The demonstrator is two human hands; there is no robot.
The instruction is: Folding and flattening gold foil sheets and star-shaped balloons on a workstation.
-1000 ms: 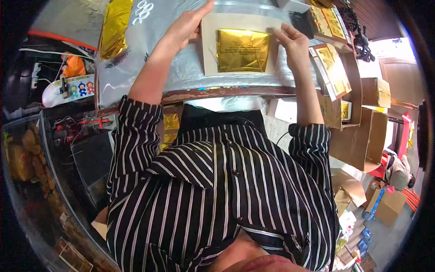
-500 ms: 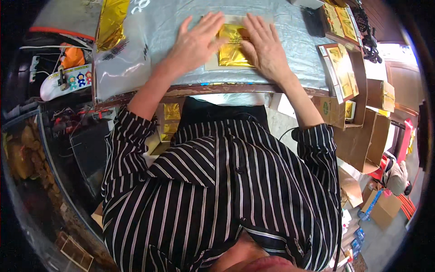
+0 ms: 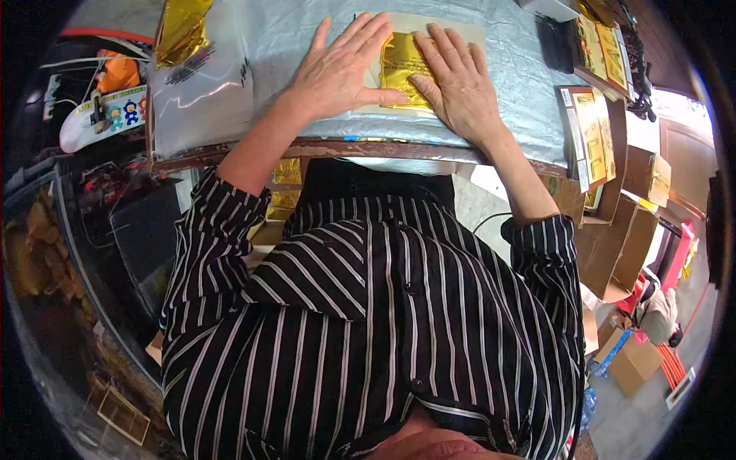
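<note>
A shiny gold foil sheet [image 3: 402, 61] with small dark print lies on a pale flat sheet [image 3: 469, 34] on the covered table. My left hand [image 3: 343, 69] is spread flat at the foil's left side, its thumb reaching over the lower part of the gold. On the foil's right part rests my right hand [image 3: 460, 86], palm down with the fingers stretched out and the thumb across the gold. Neither hand grips anything. Part of the foil and the pale sheet is hidden under the hands.
Clear plastic [image 3: 203, 107] covers the table's left end, with more gold foil [image 3: 182, 31] behind it. Printed gold-and-brown packages [image 3: 590, 138] and cardboard boxes [image 3: 602, 249] stand at the right. A wooden table edge [image 3: 322, 150] runs before me. At the left is a white board with cartoon figures [image 3: 107, 121].
Both hands were raised or moving over the foil and now lie flatter on it. My left thumb has come onto the foil's lower part. The whole view has shifted slightly.
</note>
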